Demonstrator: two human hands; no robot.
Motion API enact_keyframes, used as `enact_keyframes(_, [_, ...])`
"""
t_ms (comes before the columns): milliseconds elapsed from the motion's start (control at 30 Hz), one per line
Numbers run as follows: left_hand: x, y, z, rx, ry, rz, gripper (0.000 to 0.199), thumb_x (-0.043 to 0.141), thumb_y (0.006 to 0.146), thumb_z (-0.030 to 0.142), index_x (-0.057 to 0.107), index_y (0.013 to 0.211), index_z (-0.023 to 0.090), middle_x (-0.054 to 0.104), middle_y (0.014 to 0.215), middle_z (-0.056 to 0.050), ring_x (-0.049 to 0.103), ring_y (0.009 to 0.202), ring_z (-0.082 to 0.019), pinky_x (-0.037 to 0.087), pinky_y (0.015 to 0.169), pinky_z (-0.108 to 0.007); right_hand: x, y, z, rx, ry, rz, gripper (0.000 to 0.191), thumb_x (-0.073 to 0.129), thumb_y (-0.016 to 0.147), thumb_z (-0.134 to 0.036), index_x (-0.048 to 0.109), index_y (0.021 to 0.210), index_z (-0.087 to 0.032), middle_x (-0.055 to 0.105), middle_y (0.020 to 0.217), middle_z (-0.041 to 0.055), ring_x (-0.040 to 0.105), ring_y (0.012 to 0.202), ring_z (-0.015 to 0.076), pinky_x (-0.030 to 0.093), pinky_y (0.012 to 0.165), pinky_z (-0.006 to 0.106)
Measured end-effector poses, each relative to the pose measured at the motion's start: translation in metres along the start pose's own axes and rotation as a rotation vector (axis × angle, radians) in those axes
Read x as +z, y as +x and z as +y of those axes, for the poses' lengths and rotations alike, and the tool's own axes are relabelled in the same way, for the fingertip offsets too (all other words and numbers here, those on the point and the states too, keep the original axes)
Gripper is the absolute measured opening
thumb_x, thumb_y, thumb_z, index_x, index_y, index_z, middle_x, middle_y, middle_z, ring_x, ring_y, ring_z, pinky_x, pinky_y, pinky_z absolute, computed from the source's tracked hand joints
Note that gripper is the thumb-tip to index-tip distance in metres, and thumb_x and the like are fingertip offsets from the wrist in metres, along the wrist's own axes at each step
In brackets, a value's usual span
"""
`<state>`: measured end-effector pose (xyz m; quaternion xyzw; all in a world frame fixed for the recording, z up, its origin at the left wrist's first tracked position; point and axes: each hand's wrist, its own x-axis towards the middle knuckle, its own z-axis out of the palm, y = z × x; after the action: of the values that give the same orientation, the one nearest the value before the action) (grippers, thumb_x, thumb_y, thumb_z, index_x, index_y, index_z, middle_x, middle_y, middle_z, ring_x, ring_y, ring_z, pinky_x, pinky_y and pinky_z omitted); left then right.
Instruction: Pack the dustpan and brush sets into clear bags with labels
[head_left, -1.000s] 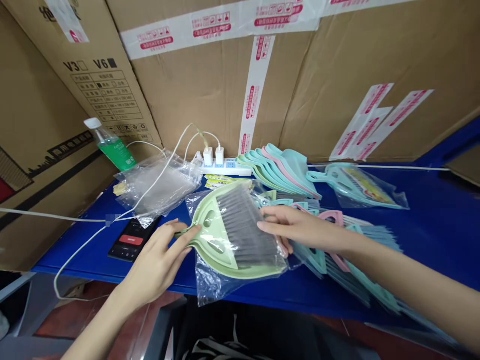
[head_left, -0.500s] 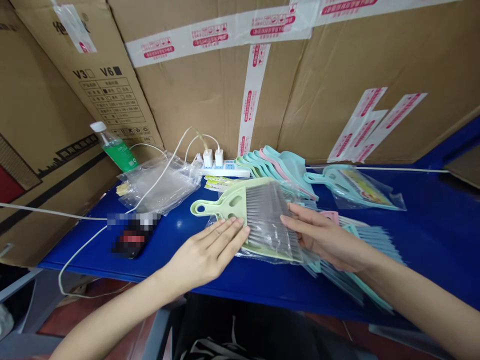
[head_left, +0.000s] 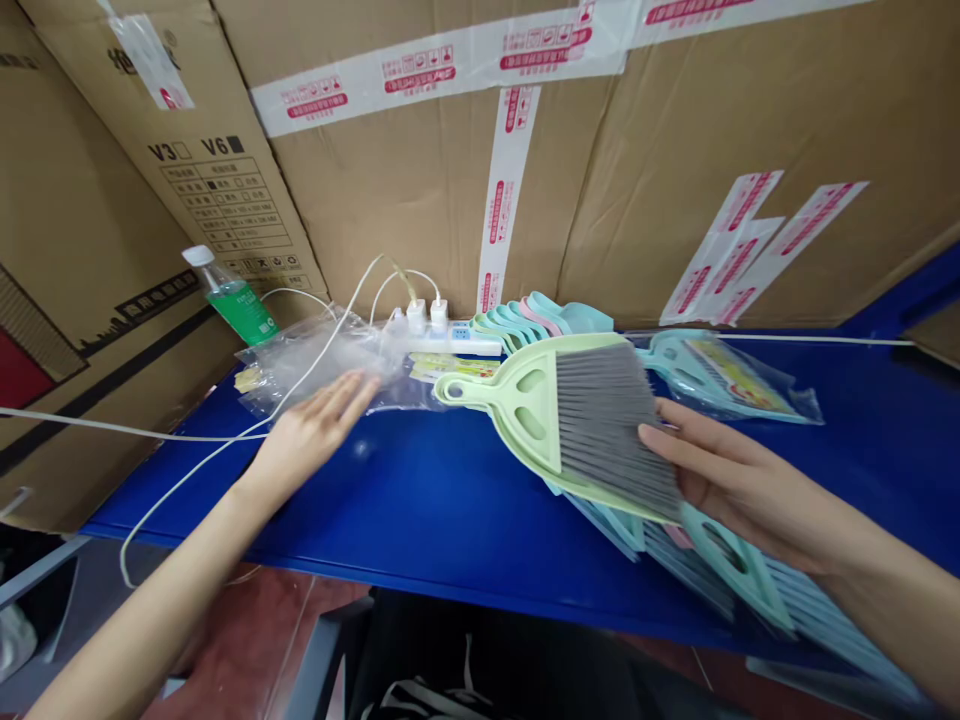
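Right hand holds the pair, left hand at the bags

Our right hand [head_left: 720,480] grips the bristle end of the green brush [head_left: 529,412], seated in its dustpan [head_left: 534,355] — thumb above, fingers curled beneath. The pair lies over the blue table [head_left: 420,510], handles pointing left, no plastic around it. Our left hand [head_left: 319,425] reaches to the bags [head_left: 300,350], fingers stretched and loosely together; whether they pinch one, we cannot tell. We do well to keep both pieces pressed together — and to part a single bag by its edge.
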<state>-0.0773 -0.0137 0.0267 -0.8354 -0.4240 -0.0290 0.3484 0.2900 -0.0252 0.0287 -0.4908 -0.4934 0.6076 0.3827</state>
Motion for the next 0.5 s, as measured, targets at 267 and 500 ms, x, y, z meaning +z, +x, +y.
enact_keyframes(267, [0.002,-0.017,0.011,-0.422,0.041,-0.1,0.053,0.027,0.087,0.001,0.058,0.129,0.011,0.063,0.125,-0.021,0.069,0.102,-0.029,0.06,0.065,-0.031,-0.008,-0.004,0.004,0.044,0.012,-0.028,0.053,0.076,0.066,-0.046,0.053,0.111,-0.031,0.056,0.076,-0.0015,0.049,0.051,0.0138,0.049,0.038,0.026])
enact_keyframes(500, [-0.002,0.005,0.014,-0.552,0.093,-0.19,0.049,0.024,0.085,0.002,0.061,0.117,-0.003,0.068,0.096,-0.03,0.07,0.078,-0.032,0.053,0.05,-0.032,-0.008,-0.002,0.009,0.058,-0.002,-0.062,0.054,0.073,0.07,-0.045,0.051,0.118,-0.03,0.06,0.088,0.0029,0.047,0.052,0.013,0.045,0.036,0.024])
